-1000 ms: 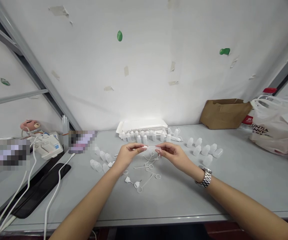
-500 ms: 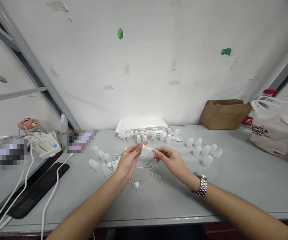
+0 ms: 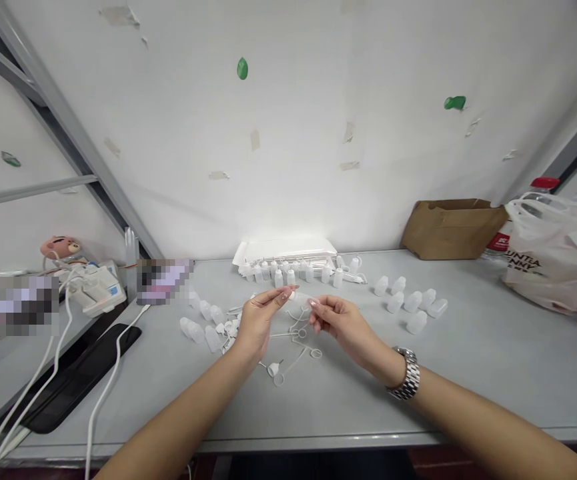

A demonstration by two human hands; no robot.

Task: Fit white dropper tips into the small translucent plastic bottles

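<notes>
A small translucent dropper bottle (image 3: pixel 304 299) is held sideways above the table between my two hands. My left hand (image 3: pixel 261 319) pinches its neck end, where a white cap or tip is partly hidden by the fingers. With thumb and fingers closed, my right hand (image 3: pixel 338 320) grips the base end. Below the hands lie white caps with ring-ended straps (image 3: pixel 297 337), and a loose cap (image 3: pixel 273 369) with a thin tip sits nearer me. More white caps (image 3: pixel 228 328) are heaped by my left hand.
Capless-looking bottles stand or lie at left (image 3: pixel 191 329) and right (image 3: pixel 416 323). Several tipped bottles (image 3: pixel 309 272) line up before a white package (image 3: pixel 288 249). A black phone (image 3: pixel 81 377), white cables (image 3: pixel 105 387), a cardboard box (image 3: pixel 453 230) and a plastic bag (image 3: pixel 548 267) flank the work area.
The thin strip that stuck up from the bottle's neck end no longer shows there. Both hands keep their hold on the bottle, nearly in place; the view has shifted slightly.
</notes>
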